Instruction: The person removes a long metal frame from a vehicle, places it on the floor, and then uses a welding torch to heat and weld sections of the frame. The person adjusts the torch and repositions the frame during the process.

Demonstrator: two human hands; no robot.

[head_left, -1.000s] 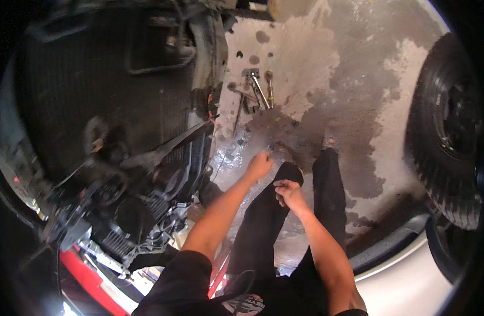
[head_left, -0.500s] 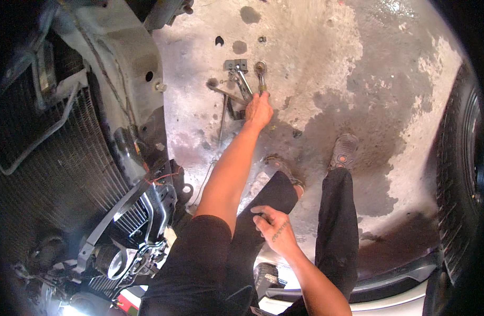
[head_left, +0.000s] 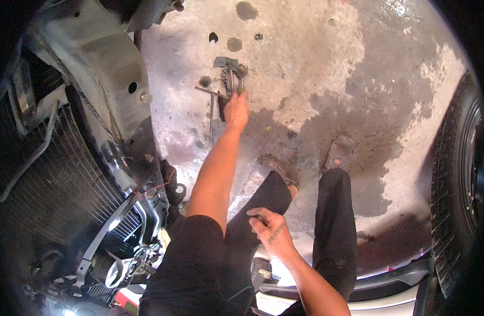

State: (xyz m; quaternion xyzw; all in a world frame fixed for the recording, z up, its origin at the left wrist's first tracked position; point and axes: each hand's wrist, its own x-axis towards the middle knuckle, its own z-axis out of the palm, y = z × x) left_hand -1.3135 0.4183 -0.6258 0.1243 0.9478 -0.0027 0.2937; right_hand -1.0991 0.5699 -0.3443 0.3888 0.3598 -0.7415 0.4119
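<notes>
Concrete floor (head_left: 300, 58), pale with dark stained patches, spreads beneath the tools. Left grip (head_left: 235, 111) is clamped on the handle of a ratchet (head_left: 242, 69); the ratchet's round metal head stands out just ahead of the fingers, its lower end hidden by them. Left of that head runs a shiny bar (head_left: 232, 81), with a gray block (head_left: 225, 62) beyond. Left of the grip lies a thin, dark T-shaped wrench (head_left: 211, 117). Right grip (head_left: 272, 230), nearer the body, is loosely curled, thumb and forefinger apart.
</notes>
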